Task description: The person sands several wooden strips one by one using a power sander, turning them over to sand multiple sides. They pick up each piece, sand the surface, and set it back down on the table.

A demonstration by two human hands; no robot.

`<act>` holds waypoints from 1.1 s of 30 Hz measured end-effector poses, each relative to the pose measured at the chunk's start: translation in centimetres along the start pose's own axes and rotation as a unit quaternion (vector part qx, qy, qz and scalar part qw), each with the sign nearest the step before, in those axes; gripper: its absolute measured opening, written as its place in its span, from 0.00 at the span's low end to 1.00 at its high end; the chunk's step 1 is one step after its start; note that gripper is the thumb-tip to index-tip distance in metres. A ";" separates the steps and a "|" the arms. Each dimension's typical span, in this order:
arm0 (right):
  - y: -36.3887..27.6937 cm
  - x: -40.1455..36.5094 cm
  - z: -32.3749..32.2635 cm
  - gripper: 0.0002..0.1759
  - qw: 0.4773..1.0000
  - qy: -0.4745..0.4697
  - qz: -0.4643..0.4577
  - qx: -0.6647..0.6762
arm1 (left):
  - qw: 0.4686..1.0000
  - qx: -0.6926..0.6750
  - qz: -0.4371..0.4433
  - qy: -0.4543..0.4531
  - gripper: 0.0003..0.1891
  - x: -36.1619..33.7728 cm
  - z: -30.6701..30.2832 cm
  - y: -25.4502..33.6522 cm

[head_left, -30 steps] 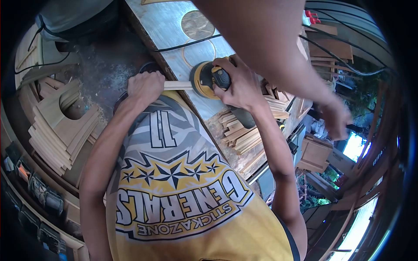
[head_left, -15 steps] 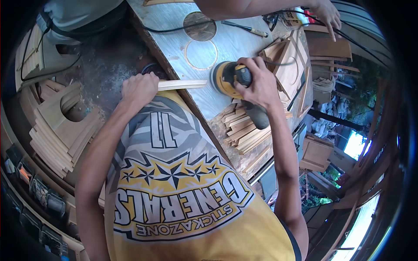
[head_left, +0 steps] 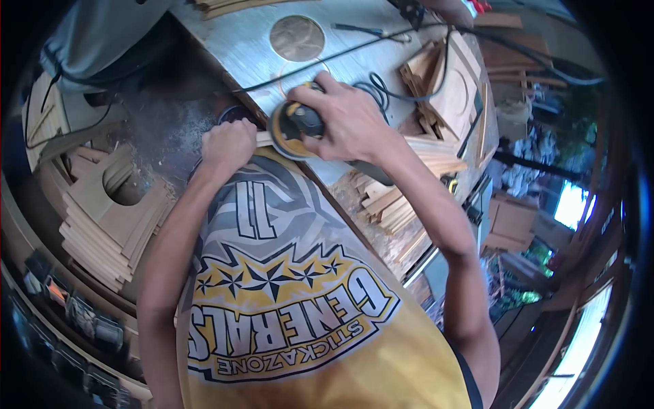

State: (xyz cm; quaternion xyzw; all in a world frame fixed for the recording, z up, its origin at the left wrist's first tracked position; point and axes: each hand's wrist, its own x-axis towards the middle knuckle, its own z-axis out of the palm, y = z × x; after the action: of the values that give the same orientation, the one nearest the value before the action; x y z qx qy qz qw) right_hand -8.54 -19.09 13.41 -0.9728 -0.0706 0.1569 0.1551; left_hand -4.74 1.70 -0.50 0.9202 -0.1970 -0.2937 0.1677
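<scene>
My right hand (head_left: 351, 121) is wrapped over the top of a yellow and black orbital sander (head_left: 287, 140). The sander's round pad meets a pale wooden strip (head_left: 263, 139) at the edge of the workbench (head_left: 235, 31). My left hand (head_left: 230, 144) grips the near end of that strip, fingers closed, just in front of my shirt. Most of the strip is hidden by the sander and my fist. A black cord (head_left: 378, 87) lies coiled and stretched across the bench beyond the sander.
Stacked wooden strips (head_left: 385, 198) lie on the bench right of the sander, with wooden frame pieces (head_left: 446, 75) behind. A hammer-like tool (head_left: 371, 31) rests near the far edge. Cut boards (head_left: 112, 225) are piled at left. Another person's clothing (head_left: 102, 41) shows at upper left.
My right hand has brought the sander left and nearer my left hand, over the strip. The other person's arm has largely withdrawn from the top, and the cord now crosses the bench.
</scene>
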 end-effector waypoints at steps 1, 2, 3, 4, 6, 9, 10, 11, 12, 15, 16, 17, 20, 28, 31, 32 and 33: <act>-0.4 0.1 -0.2 0.32 1.000 -0.011 -0.010 -0.009 | 1.000 -0.003 -0.007 0.004 0.29 -0.1 -0.1 0.1; -0.4 0.2 -0.4 0.32 0.999 -0.021 -0.026 -0.022 | 1.000 -0.009 -0.016 0.014 0.29 0.0 -0.2 0.3; 0.2 0.1 -0.5 0.32 0.999 -0.029 -0.011 -0.013 | 1.000 -0.009 -0.015 0.016 0.29 0.1 -0.2 0.3; 1.2 -0.1 -0.6 0.32 1.000 -0.023 -0.015 -0.013 | 1.000 -0.002 -0.012 0.028 0.29 0.1 -0.1 0.0; 3.9 -1.2 -0.8 0.33 1.000 0.005 0.019 -0.015 | 0.999 0.017 -0.012 0.048 0.29 -0.7 -0.1 -1.4; 7.1 -1.8 -1.8 0.33 0.997 0.046 0.058 -0.021 | 0.999 0.028 0.005 0.043 0.30 -2.5 -1.8 -3.2; 8.3 -1.9 -1.7 0.34 0.994 0.070 0.079 -0.030 | 0.998 0.020 -0.009 0.053 0.31 -3.6 -2.8 -3.7; 9.1 -1.8 -1.6 0.34 0.990 0.090 0.104 -0.035 | 0.998 0.013 -0.022 0.058 0.32 -4.8 -3.7 -4.2; 9.5 -1.4 -1.5 0.34 0.989 0.103 0.107 -0.026 | 0.997 -0.012 -0.007 0.075 0.31 -6.0 -4.7 -4.0; 10.8 -0.8 -1.4 0.40 0.977 0.149 0.154 -0.022 | 0.990 -0.078 0.056 0.107 0.25 -9.1 -10.0 -0.1; 10.8 -0.4 -1.1 0.40 0.973 0.163 0.162 -0.018 | 0.980 -0.131 0.094 0.120 0.21 -9.9 -11.8 1.5; 10.7 0.1 -0.8 0.39 0.970 0.162 0.179 -0.010 | 0.968 -0.171 0.122 0.135 0.17 -10.5 -13.1 2.8; 9.6 1.3 -1.4 0.40 0.965 0.158 0.210 0.018 | 0.941 -0.216 0.195 0.171 0.11 -11.8 -15.9 6.3; 8.7 2.0 -1.1 0.38 0.951 0.186 0.246 0.003 | 0.921 -0.201 0.267 0.199 0.18 -14.2 -20.0 9.3; 8.7 2.0 -1.3 0.38 0.949 0.191 0.250 0.004 | 0.917 -0.191 0.286 0.203 0.17 -14.4 -20.5 9.8; 8.7 2.0 -1.3 0.38 0.949 0.187 0.252 0.013 | 0.916 -0.204 0.284 0.196 0.17 -14.4 -20.6 10.0; 8.7 2.1 -1.3 0.38 0.949 0.191 0.251 0.016 | 0.916 -0.217 0.281 0.189 0.17 -14.4 -20.7 10.1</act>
State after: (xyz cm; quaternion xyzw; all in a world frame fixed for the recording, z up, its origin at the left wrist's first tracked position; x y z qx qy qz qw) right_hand -5.40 -27.30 11.21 -0.9681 0.2095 0.0034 0.1372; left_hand -5.64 3.55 26.58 0.8062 -0.3433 -0.0907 0.4732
